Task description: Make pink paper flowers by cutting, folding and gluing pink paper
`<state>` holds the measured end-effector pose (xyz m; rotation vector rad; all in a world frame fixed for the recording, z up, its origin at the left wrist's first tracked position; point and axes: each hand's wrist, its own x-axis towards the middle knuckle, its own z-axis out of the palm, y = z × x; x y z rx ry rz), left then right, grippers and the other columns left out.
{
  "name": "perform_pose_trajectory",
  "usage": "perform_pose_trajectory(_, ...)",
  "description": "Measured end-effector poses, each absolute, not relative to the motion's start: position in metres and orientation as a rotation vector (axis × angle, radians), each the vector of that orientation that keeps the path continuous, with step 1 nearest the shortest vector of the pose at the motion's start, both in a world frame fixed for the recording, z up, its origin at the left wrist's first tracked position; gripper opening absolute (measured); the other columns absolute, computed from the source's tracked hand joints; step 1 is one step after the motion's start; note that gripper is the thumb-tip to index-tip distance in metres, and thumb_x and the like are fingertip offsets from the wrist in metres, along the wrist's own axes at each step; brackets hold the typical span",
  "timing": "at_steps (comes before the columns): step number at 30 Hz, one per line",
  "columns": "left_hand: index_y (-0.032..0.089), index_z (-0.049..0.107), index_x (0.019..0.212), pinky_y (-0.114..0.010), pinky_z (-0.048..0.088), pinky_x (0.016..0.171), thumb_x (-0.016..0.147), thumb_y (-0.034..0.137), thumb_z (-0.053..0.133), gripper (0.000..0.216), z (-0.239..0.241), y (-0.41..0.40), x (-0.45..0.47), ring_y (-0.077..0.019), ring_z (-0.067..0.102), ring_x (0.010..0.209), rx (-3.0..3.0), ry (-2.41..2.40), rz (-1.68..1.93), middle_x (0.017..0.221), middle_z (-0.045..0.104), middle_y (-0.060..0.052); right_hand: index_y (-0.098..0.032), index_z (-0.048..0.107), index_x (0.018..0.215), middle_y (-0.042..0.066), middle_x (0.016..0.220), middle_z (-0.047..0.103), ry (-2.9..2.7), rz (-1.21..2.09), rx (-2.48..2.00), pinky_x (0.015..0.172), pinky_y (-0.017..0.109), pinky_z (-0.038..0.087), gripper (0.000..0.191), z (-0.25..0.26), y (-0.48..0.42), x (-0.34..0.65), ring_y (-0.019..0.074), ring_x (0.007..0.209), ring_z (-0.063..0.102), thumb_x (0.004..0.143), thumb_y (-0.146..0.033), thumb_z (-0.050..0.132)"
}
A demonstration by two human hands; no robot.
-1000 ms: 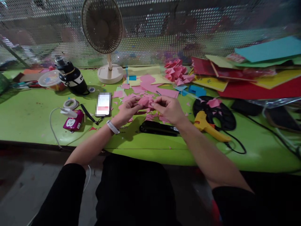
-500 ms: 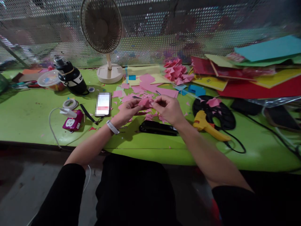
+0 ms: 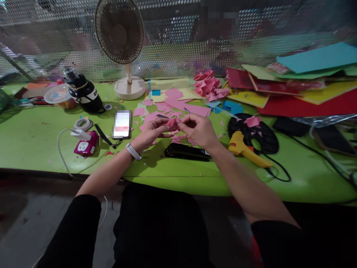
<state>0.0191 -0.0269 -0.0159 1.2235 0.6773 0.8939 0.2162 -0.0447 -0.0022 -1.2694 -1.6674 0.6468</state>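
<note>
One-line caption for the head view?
Left hand and right hand pinch a pink paper piece above a green table, stapler nearby.

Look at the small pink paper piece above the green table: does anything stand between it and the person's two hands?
Nothing visible does. The left hand and right hand both pinch the pink paper piece directly, above the black stapler.

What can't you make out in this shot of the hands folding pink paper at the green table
Head view only:
- The pink paper piece: its folds are hidden by the left hand and right hand pinching it, and it is small.
- The phone screen: pixelated.
- The black stapler: its right end sits behind the right wrist.
- The coloured card stack: cut off by the right edge.
- Beyond the mesh panel: blurred.
</note>
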Motion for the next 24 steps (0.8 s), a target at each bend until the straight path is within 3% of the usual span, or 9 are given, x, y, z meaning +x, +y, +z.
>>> perform_pose_trajectory(5,0.016,0.069,0.108,-0.033,0.058,0.084,0.082,0.046,0.076,0.04,-0.0111,-0.0297,0.0191,-0.023,0.072,0.104,1.231,0.7,0.897,0.111,0.074,-0.012,-0.021,0.061,0.068,0.001,0.064,0.063,-1.702,0.634,-1.266,0.059,0.032,0.046,0.023,-0.0026,-0.0456,0.2156,0.0154,0.059,0.055,0.078,-0.039,0.071)
perform_pose_trajectory(13,0.015,0.068,0.104,-0.031,0.058,0.086,0.087,0.037,0.072,0.028,-0.0112,-0.0307,0.0219,-0.0165,0.072,0.095,1.203,0.77,0.904,0.101,0.075,-0.009,-0.021,0.061,0.068,0.001,0.064,0.062,-1.675,0.714,-1.239,0.056,0.031,0.046,0.026,-0.0005,-0.0468,0.2164,0.0142,0.056,0.053,0.079,-0.042,0.072)
perform_pose_trajectory(24,0.015,0.068,0.101,-0.032,0.059,0.087,0.086,0.032,0.074,0.023,-0.0127,-0.0293,0.0221,-0.0152,0.072,0.092,1.121,0.71,0.92,0.097,0.074,-0.005,-0.021,0.06,0.067,-0.001,0.061,0.058,-1.61,0.797,-1.212,0.053,0.029,0.041,0.031,-0.0007,-0.0441,0.2174,0.0123,0.055,0.048,0.076,-0.046,0.075)
